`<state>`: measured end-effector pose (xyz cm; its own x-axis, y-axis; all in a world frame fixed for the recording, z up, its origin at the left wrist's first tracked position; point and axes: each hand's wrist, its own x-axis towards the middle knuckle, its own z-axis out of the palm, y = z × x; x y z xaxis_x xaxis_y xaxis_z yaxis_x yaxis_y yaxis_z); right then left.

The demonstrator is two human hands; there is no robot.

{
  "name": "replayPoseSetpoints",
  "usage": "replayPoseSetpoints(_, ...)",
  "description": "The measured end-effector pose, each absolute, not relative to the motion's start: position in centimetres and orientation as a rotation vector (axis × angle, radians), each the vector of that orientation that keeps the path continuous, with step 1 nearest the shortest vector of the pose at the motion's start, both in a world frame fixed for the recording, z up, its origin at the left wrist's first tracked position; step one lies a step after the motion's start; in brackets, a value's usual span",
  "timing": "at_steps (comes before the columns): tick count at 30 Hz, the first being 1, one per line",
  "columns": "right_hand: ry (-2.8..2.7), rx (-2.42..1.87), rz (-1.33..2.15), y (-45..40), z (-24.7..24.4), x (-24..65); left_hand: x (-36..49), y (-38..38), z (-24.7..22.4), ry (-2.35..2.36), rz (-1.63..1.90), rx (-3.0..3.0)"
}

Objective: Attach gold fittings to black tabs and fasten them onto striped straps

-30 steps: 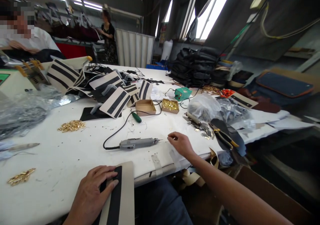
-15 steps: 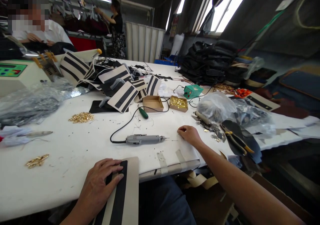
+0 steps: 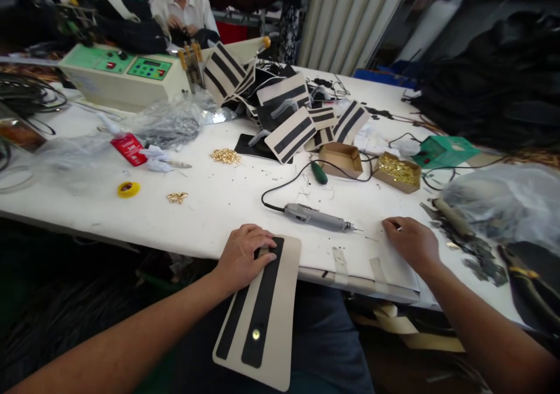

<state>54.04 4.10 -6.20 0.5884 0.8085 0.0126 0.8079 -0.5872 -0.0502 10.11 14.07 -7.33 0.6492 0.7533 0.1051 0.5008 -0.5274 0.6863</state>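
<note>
My left hand (image 3: pixel 249 256) grips the upper part of a beige panel (image 3: pixel 283 301) with two black strips, which leans from the table edge over my lap. A round shiny piece (image 3: pixel 256 335) sits low on one strip. My right hand (image 3: pixel 411 241) rests on the white table with its fingers pinched together; whatever lies between them is too small to name. Left of it lies a grey electric screwdriver (image 3: pixel 319 217), its bit pointing towards that hand. Behind are an open box of gold pieces (image 3: pixel 397 171) and a second cardboard box (image 3: pixel 341 159).
Striped panels (image 3: pixel 291 132) are heaped at the back. Gold piles (image 3: pixel 225 156), yellow tape (image 3: pixel 128 189) and a red-labelled bottle (image 3: pixel 128 149) lie left, near a machine (image 3: pixel 126 76). Plastic bags (image 3: pixel 503 201) and pliers (image 3: pixel 525 273) lie right. A person (image 3: pixel 186 9) sits behind.
The view has swung left, showing more of the machine, the yellow tape and the red-labelled bottle. More of the panel shows below my left hand. My right hand stays pinched near the screwdriver bit.
</note>
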Motion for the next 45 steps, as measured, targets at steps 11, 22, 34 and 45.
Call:
replayPoseSetpoints(11, -1.171, -2.639, 0.155, 4.0, -3.5, 50.0, 9.8, 14.3, -7.5, 0.978, 0.507, 2.207)
replayPoseSetpoints(22, -1.880, -1.694, 0.885, 7.6, -2.8, 30.0, 9.6, 14.3, -7.3, 0.952, 0.516, 2.256)
replayPoseSetpoints(34, -1.973, -1.769, 0.893, 8.4, -4.1, 29.5, 9.4, 14.4, -8.2, 0.923, 0.567, 2.270)
replayPoseSetpoints(45, -1.555, -1.720, 1.463, 9.2, -2.4, 30.1, 9.4, 14.4, -8.3, 0.918, 0.596, 2.267)
